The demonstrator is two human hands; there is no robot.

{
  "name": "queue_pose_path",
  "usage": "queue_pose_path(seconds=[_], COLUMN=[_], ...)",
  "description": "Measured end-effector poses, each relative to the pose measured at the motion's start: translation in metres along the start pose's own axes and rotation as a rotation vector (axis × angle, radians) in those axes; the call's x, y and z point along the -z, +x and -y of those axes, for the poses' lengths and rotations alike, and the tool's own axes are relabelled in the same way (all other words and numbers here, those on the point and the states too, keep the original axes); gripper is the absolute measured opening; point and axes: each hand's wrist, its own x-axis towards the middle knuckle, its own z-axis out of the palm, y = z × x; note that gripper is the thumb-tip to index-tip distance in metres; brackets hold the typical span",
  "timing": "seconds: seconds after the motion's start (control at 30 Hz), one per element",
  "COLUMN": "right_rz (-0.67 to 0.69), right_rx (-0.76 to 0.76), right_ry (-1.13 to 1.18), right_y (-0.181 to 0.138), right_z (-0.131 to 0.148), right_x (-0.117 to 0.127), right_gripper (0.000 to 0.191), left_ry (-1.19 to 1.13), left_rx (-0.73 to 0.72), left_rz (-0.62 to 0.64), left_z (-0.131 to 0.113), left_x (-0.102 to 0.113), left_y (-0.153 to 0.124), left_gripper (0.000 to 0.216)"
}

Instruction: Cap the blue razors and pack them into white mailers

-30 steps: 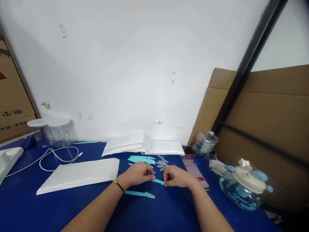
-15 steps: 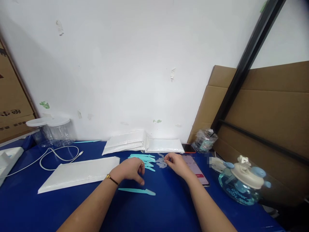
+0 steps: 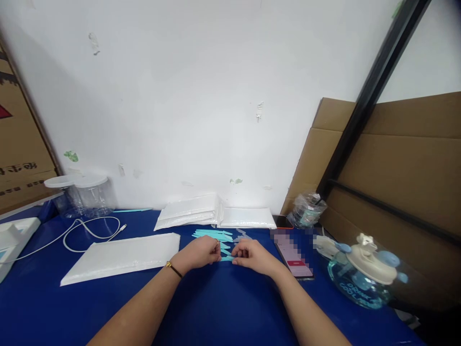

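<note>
A turquoise eyebrow razor (image 3: 226, 258) spans the small gap between my two hands, low over the table. My left hand (image 3: 201, 252) is closed on one end of it. My right hand (image 3: 254, 255) has its fingertips pinched at the other end, hiding that end and whatever small piece they hold. Just beyond the hands lies a pile of similar turquoise razors (image 3: 212, 234). Small clear plastic pieces (image 3: 242, 234), which look like blade caps, lie beside that pile, partly covered by my right hand.
A white padded envelope (image 3: 122, 257) lies at left, with stacked envelopes (image 3: 190, 211) by the wall. A phone (image 3: 295, 254) rests right of my hand, near a teal drink bottle (image 3: 363, 278). Clear jars (image 3: 91, 197) and a white cable (image 3: 93, 235) sit at far left.
The single razor at the front has been picked up by my left hand. My right hand has come away from the clear pieces, toward the left hand, and meets the razor's end.
</note>
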Motion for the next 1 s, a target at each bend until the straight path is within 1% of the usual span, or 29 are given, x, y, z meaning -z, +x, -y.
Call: queue_pose_path(seconds=[0.03,0.1,0.17,0.2,0.27,0.33,0.37,0.43,0.5,0.6,0.67,0.73,0.8,0.9,1.0], right_rz=[-0.020,-0.015,-0.021,-0.058,-0.192,-0.318,-0.357,-0.384,-0.382,-0.416,-0.457,-0.466,-0.437,-0.382,-0.344], right_rx=[0.023,0.032,0.005,-0.015,-0.052,-0.076,-0.080,-0.075,-0.072,-0.107,-0.134,-0.138,-0.141,-0.157,-0.145], right_ry=[-0.018,-0.014,0.010,0.005,-0.051,-0.144,-0.191,-0.260,-0.268,-0.184,-0.116,-0.025,0.124,0.357,0.463], right_y=[0.000,0.001,0.001,0.001,0.001,0.001,0.002,0.002,0.003,0.005,0.007,0.008,0.009,0.009,0.009], right_z=[-0.001,-0.005,-0.011,-0.016,-0.025,-0.033,-0.036,-0.039,-0.041,-0.045,-0.046,-0.047,-0.046,-0.043,-0.037], right_x=[0.000,0.003,0.009,0.013,0.023,0.031,0.034,0.036,0.033,0.028,0.026,0.025,0.025,0.023,0.020], right_gripper=[0.016,0.015,0.017,0.018,0.020,0.021,0.021,0.023,0.024,0.025,0.027,0.030,0.033,0.041,0.042], left_ry=[-0.042,-0.107,-0.120,-0.114,-0.126,-0.194,-0.233,-0.265,-0.233,-0.222,-0.282,-0.347,-0.378,-0.353,-0.310], left_rx=[-0.003,-0.008,0.003,0.015,0.042,0.056,0.053,0.036,0.007,-0.030,-0.029,-0.002,0.024,0.032,0.017], left_rz=[0.020,0.055,0.043,0.027,-0.013,-0.038,-0.046,-0.079,-0.120,-0.133,-0.112,-0.101,-0.102,-0.136,-0.155], left_z=[0.000,0.001,0.003,0.006,0.011,0.017,0.019,0.020,0.019,0.016,0.016,0.018,0.020,0.021,0.019], left_x=[0.000,0.000,0.001,0.002,0.005,0.007,0.007,0.007,0.006,0.005,0.004,0.003,0.003,0.003,0.005], left_y=[0.000,0.001,0.002,0.003,0.005,0.006,0.007,0.007,0.008,0.010,0.012,0.014,0.014,0.014,0.013], left_gripper=[0.018,0.019,0.021,0.021,0.022,0.021,0.021,0.022,0.025,0.034,0.039,0.043,0.045,0.046,0.046])
